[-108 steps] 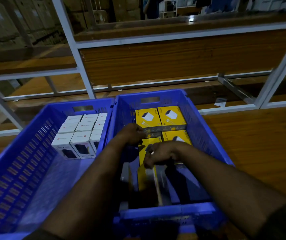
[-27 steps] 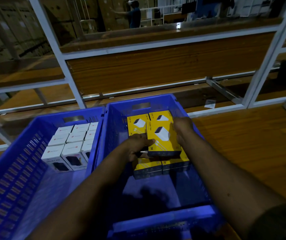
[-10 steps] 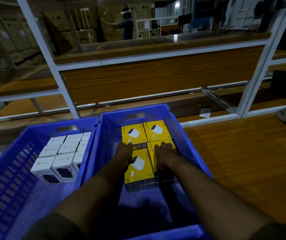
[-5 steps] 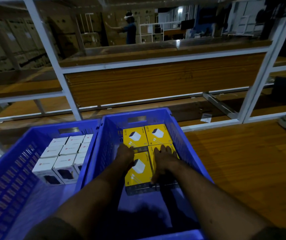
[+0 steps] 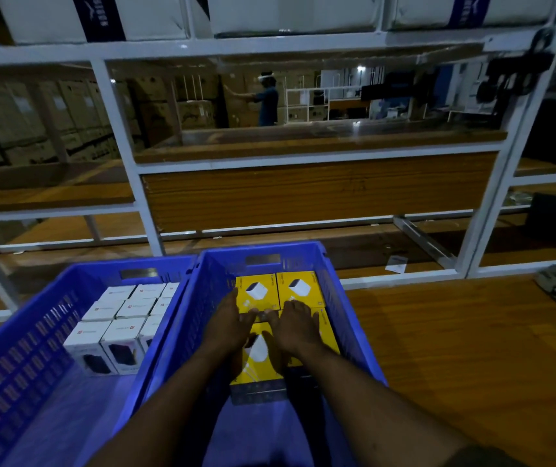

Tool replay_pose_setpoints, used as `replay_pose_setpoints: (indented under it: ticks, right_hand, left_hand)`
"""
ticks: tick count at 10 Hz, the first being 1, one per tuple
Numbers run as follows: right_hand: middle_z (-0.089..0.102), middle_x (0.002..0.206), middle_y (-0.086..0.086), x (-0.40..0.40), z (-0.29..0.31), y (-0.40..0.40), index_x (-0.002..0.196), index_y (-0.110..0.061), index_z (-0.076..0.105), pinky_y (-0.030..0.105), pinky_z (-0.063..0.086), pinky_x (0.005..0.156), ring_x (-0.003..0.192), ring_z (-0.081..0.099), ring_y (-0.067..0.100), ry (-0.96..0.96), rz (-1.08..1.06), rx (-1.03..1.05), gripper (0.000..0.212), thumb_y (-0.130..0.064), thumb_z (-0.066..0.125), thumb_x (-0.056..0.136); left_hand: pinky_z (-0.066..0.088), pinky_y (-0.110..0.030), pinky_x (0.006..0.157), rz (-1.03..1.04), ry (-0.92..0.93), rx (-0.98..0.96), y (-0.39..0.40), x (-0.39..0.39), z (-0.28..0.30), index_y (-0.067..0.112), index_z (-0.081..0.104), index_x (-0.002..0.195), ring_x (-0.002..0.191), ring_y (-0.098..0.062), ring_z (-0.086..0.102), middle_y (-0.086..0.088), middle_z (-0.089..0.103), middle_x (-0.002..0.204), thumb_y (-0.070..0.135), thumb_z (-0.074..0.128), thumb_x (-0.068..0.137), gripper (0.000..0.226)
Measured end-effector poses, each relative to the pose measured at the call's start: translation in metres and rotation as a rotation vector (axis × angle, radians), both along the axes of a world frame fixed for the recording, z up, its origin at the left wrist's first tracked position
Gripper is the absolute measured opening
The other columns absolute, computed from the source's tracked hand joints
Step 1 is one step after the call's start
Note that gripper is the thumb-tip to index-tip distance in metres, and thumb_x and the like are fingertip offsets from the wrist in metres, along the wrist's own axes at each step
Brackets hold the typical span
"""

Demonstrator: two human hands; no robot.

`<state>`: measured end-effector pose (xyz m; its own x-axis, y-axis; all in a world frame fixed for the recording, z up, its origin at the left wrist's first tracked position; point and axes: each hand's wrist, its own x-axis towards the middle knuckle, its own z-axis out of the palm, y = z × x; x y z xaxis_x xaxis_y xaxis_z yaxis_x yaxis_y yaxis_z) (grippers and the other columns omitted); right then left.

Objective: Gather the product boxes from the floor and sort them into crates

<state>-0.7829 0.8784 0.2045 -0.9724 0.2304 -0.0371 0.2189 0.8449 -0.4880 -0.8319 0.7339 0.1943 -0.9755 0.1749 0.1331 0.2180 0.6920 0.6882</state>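
While both hands lie flat on them, the yellow boxes (image 5: 263,352) sit packed at the far end of the right blue crate (image 5: 354,335). The left hand (image 5: 227,326) and right hand (image 5: 295,328) press down side by side with fingers extended, gripping nothing, apparently to seat the near pair of boxes level and snug against the far pair. The near half of this crate's floor is bare. Touching its left wall is a second blue crate (image 5: 34,358) holding white boxes (image 5: 118,321) in tidy rows at its far end, so each colour seems to have its own crate. Both crates rest on a wooden floor (image 5: 455,348). Beyond stands a white metal shelving frame (image 5: 125,163) with wooden boards. The room is a dim warehouse, with another person (image 5: 267,99) working far away.
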Motion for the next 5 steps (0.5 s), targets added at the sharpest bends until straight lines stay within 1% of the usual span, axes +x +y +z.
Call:
replay_pose_setpoints:
  ticks: [1,2,3,4,5]
  right_hand:
    - [0.037,0.147,0.012,0.006,0.004,-0.005,0.139,-0.014,0.045,0.054,0.015,0.117,0.143,0.023,0.032,-0.014,0.086,0.115,0.051,-0.046,0.034,0.101]
    - [0.039,0.145,0.011,0.017,0.021,-0.015,0.136,-0.011,0.046,0.051,0.015,0.118,0.141,0.025,0.030,0.010,0.084,0.113,0.055,-0.050,0.039,0.099]
    - [0.037,0.148,0.009,0.023,0.036,-0.024,0.139,-0.008,0.041,0.048,0.015,0.118,0.142,0.025,0.027,0.101,0.057,0.084,0.065,-0.057,0.036,0.097]
    - [0.030,0.154,0.009,0.034,0.060,-0.035,0.146,-0.009,0.033,0.047,0.014,0.119,0.145,0.021,0.027,0.207,0.048,0.160,0.070,-0.059,0.035,0.097]
    - [0.024,0.158,0.010,0.045,0.079,-0.045,0.150,-0.008,0.025,0.048,0.013,0.120,0.147,0.016,0.028,0.311,0.061,0.244,0.075,-0.059,0.033,0.097]
  left_hand:
    - [0.039,-0.029,0.099,0.013,0.073,-0.022,-0.004,0.020,0.017,0.011,0.041,0.146,0.133,-0.028,0.047,-0.010,0.050,0.144,0.031,0.062,0.096,0.058]
    - [0.036,-0.031,0.106,0.029,0.174,-0.063,-0.016,0.040,0.032,0.012,0.034,0.150,0.139,-0.025,0.040,-0.010,0.042,0.152,0.037,0.058,0.096,0.064]
    - [0.034,-0.034,0.111,0.035,0.186,-0.083,-0.030,0.052,0.044,0.014,0.027,0.154,0.143,-0.024,0.035,-0.008,0.035,0.157,0.047,0.054,0.096,0.072]
    - [0.032,-0.039,0.114,0.074,0.341,-0.109,-0.050,0.068,0.064,0.012,0.027,0.154,0.145,-0.025,0.032,-0.009,0.033,0.159,0.055,0.047,0.094,0.077]
    - [0.029,-0.039,0.118,0.092,0.475,-0.120,-0.066,0.077,0.082,0.012,0.027,0.154,0.147,-0.025,0.030,-0.009,0.032,0.159,0.057,0.044,0.094,0.077]
